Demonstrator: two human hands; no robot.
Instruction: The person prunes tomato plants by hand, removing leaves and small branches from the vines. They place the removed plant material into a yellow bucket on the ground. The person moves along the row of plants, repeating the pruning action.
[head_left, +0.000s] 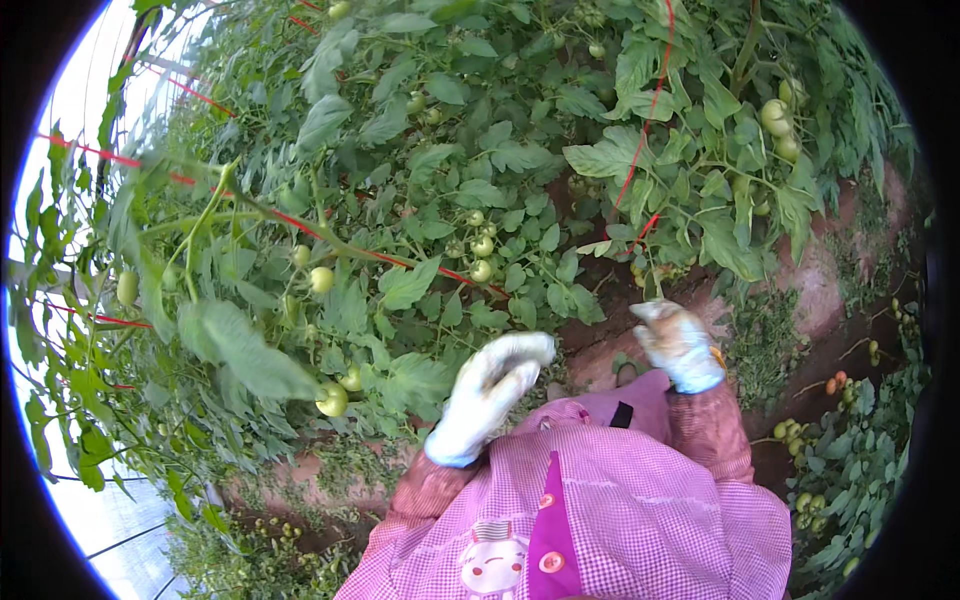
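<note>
My left hand (491, 394), in a white work glove, is just in front of the tomato plants. Its fingers are curved, with a gap between thumb and fingers and nothing visible inside. My right hand (679, 345) wears a similar glove, stained brown at the fingers. It is partly curled below a drooping leaf (651, 285); whether it grips anything is unclear. Green tomatoes (481, 246) hang in a cluster beyond my left hand. A red twine (645, 135) runs down among the leaves towards the right hand's side.
A tomato stem (337, 244) with red twine slants across the left side. More green tomatoes (776, 118) hang at upper right. Low plants grow on the soil (821, 289), and reddish tomatoes (836, 381) are at far right. Bright plastic sheeting (116, 525) borders the left.
</note>
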